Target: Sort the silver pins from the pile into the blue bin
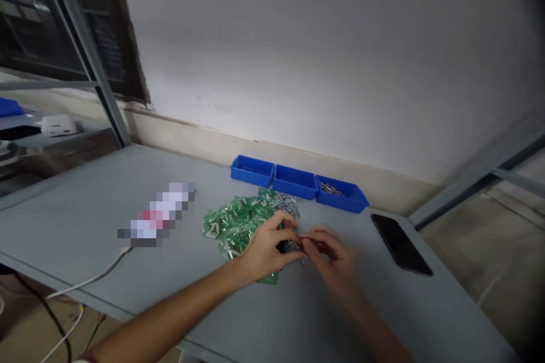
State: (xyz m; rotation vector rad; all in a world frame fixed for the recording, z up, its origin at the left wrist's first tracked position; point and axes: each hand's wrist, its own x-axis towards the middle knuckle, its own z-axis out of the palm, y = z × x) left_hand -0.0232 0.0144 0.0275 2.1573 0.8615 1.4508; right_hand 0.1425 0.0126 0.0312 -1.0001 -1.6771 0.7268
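Observation:
My left hand (pixel 268 247) reaches over the right side of a heap of green plastic bags (pixel 238 218) with small silvery pieces in them. Opposite it is my right hand (pixel 334 255), slightly blurred. The fingertips of both hands meet in a pinch just above the table. Whatever they hold is too small and too covered by the fingers to name. Beyond the fingers lies a loose scatter of thin metal pins (pixel 290 203). A few slim metal pieces also show just beneath the hands.
Three blue trays (pixel 294 182) stand in a row by the wall; the right one contains metal pins. A black phone (pixel 401 244) lies at the right. On the left is a pixelated object (pixel 159 215) with a white cable (pixel 96 279). Metal posts (pixel 113 110) flank the table (pixel 170 278).

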